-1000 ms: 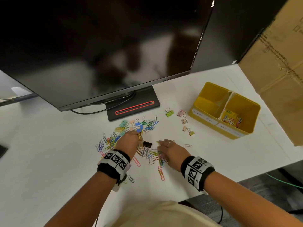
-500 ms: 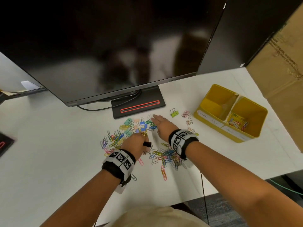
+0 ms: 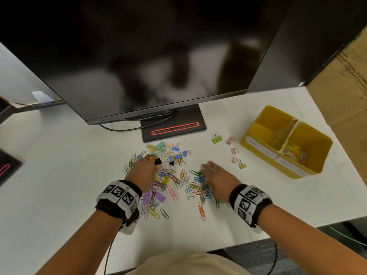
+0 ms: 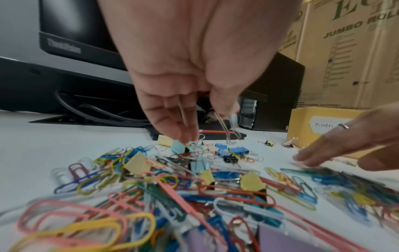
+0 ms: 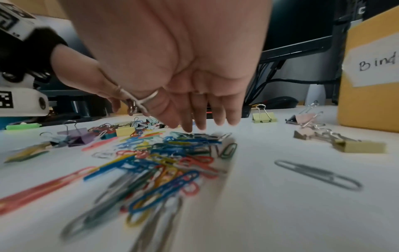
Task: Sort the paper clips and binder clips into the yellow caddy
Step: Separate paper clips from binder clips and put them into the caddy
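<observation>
A heap of coloured paper clips [image 3: 198, 187] and binder clips [image 3: 178, 155] lies on the white desk in front of the monitor. My left hand [image 3: 147, 169] hovers over the heap's left side and pinches a black binder clip [image 3: 158, 161]; its wire handles [image 4: 226, 131] hang below the fingers. My right hand [image 3: 214, 173] lies flat, fingers straight, with its fingertips [image 5: 202, 126] on a bunch of paper clips [image 5: 172, 153]. The yellow caddy [image 3: 270, 124] stands at the right. Its left compartment looks empty, and its right compartment holds paper clips [image 3: 295, 152].
A green binder clip [image 3: 216, 139] and pink ones [image 3: 231, 140] lie between the heap and the caddy. The monitor [image 3: 158, 56] overhangs the desk, its stand base [image 3: 172, 130] just behind the heap. A cardboard box [image 3: 347, 86] stands at the right.
My right hand reached forward to the far binder clips, then drew back to the right, fingers flat on paper clips. The left hand kept the black binder clip and shifted slightly forward.
</observation>
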